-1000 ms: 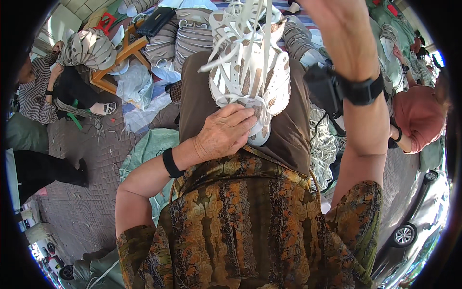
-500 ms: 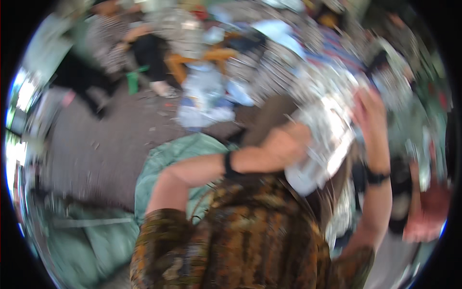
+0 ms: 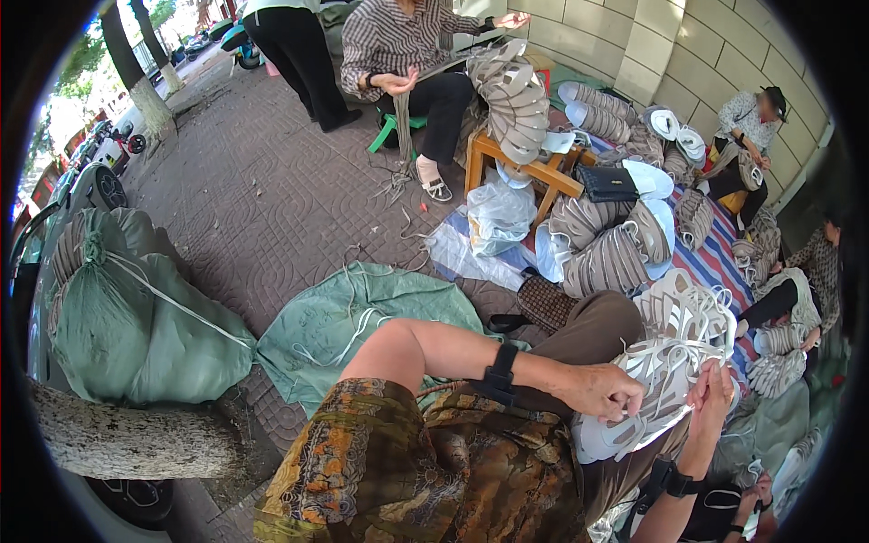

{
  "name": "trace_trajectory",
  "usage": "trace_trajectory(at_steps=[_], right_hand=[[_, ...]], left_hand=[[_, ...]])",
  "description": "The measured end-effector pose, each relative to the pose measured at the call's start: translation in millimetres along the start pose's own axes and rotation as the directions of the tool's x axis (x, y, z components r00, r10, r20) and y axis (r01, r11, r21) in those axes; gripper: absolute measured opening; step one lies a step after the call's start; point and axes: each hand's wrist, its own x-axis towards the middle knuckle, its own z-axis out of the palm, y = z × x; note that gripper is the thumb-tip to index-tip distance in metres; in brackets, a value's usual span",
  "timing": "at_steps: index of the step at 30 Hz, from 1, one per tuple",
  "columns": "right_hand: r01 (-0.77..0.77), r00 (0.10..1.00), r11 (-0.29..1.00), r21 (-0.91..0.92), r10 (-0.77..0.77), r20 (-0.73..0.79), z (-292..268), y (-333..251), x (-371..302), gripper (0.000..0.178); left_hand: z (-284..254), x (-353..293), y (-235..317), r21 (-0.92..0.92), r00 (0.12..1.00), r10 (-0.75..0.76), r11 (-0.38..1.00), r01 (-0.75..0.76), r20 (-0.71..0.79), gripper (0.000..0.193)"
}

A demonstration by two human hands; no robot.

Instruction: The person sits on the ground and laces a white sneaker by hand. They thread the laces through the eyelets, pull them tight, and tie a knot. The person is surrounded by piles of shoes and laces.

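Observation:
A stack of white-and-grey shoe uppers (image 3: 668, 339) with loose white laces lies across my lap, right of the middle. My left hand (image 3: 602, 391) is closed in a pinch at the near left side of the stack, with a white shoelace at its fingertips. Against the right side of the uppers, my right hand (image 3: 711, 396) has its fingers pressed together on a shoelace. Each wrist wears a black band. The exact grip on the thin laces is partly hidden by the fingers.
A tied green sack (image 3: 149, 317) stands at left beside a tree trunk (image 3: 136, 439); a flat green sack (image 3: 362, 317) lies near my left elbow. Bundled grey uppers (image 3: 597, 244) and a wooden stool (image 3: 520, 167) are ahead. Several seated people work nearby, one in a striped shirt (image 3: 389, 45).
The earlier picture is blurred and the view has shifted. My right hand was raised beyond the uppers, and is now lower, close to my left hand at the laces.

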Motion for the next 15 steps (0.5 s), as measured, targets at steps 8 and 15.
trace_trajectory(at_steps=[8,15], right_hand=[[-0.153,0.953,0.986,0.065,0.165,-0.253,21.0,-5.2,-4.8,0.017],[0.014,1.0,0.999,-0.048,-0.014,0.001,17.6,-3.0,-2.2,0.032]], left_hand=[[-25.1,-23.7,-9.8,0.339,0.965,0.164,0.937,-0.088,-0.203,0.018],[-34.4,-7.0,-2.5,0.06,0.886,0.07,0.997,-0.048,-0.459,0.015]])
